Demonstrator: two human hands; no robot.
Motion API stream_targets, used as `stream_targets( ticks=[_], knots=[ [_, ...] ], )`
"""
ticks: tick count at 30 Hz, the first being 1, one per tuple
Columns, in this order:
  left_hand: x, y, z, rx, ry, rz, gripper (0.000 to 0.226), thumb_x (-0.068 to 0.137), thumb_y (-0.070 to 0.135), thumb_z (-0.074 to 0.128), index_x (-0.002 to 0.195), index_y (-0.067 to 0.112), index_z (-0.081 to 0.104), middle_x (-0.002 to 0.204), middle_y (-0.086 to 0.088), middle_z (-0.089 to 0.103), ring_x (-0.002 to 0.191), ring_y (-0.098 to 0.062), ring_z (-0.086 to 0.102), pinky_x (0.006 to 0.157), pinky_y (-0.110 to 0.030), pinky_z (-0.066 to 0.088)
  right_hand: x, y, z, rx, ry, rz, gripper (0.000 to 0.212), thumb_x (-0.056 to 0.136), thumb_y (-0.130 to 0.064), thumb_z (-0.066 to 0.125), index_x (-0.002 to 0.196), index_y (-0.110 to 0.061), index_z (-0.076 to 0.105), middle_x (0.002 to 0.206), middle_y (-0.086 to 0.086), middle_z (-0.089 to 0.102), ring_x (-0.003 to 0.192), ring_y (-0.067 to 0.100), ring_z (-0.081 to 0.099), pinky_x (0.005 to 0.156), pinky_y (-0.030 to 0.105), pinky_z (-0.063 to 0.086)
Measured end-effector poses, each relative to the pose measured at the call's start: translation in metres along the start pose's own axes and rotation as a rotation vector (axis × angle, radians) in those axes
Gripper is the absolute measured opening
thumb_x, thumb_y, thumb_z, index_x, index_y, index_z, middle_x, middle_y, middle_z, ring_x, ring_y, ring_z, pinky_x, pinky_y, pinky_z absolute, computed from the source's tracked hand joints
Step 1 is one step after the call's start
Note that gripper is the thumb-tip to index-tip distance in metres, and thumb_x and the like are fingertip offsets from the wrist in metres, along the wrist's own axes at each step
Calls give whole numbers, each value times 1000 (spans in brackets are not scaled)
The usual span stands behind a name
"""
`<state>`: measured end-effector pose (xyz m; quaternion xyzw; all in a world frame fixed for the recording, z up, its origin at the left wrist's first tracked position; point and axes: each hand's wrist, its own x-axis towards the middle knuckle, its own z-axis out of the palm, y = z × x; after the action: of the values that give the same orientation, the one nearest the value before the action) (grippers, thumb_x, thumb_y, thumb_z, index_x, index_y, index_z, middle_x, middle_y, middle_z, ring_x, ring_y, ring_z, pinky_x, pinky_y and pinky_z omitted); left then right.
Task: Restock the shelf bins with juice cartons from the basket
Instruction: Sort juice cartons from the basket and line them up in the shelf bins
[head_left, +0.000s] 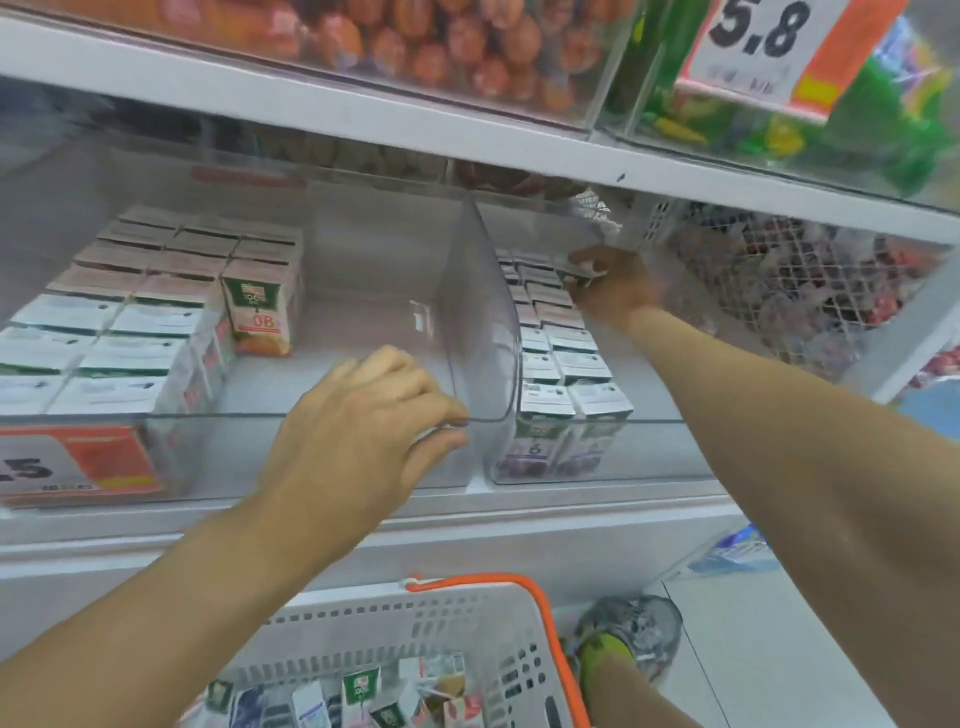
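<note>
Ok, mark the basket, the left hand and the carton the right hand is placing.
basket (550, 618): head view, orange rim at right.
left hand (358, 431): head view, back of hand.
carton (574, 278): head view, green top corner.

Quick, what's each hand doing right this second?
Left hand: grips the front rim of the left clear bin.
Right hand: holds a juice carton deep in the right clear bin.

Left bin (363, 415): open floor right of stacked cartons (130, 332), up to clear divider wall (478, 312). Right bin (649, 447) beyond divider: carton rows (556, 338) against it, bare strip further right. Upper shelf (363, 119) limits headroom.
</note>
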<state>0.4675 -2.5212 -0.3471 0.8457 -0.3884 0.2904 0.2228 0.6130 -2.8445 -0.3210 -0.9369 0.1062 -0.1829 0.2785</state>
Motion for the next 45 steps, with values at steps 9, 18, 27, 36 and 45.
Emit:
stream_targets(
  ticks=[9,18,27,36,45],
  knots=[
    [-1,0,0,-5,6,-1,18,87,40,63,86,26,73,78,14,62,84,-14,55,68,-21,30,-28,0,-41,160,38,127,37,83,-3,71,118,-11,60,110,5,63,94,20,62,74,29,56],
    [-14,33,-23,-113,181,33,9,87,9,62,94,7,66,93,-4,63,97,-29,56,84,-40,43,-231,-53,-107,464,-194,8,12,85,3,72,89,-7,66,73,8,68,64,17,68,58,29,57],
    [-145,51,28,-226,-821,-330,21,92,28,56,110,18,59,107,1,60,104,-18,54,91,-37,47,-354,-4,47,255,-822,218,9,87,-18,74,89,-18,65,81,-1,67,69,14,63,60,28,52],
    [-274,15,78,-259,-963,-803,36,91,25,65,125,13,57,123,-4,61,107,-16,56,97,-30,47,-405,57,130,-235,-945,64,33,86,-20,69,118,-20,62,124,0,60,108,20,59,94,30,47],
    [-301,29,144,-425,-971,-931,59,86,26,74,138,13,49,137,-7,52,126,-24,49,109,-40,39,-386,75,182,-375,-1165,50,53,76,-12,79,123,-25,57,129,-1,59,107,22,61,82,27,49]
  ],
)
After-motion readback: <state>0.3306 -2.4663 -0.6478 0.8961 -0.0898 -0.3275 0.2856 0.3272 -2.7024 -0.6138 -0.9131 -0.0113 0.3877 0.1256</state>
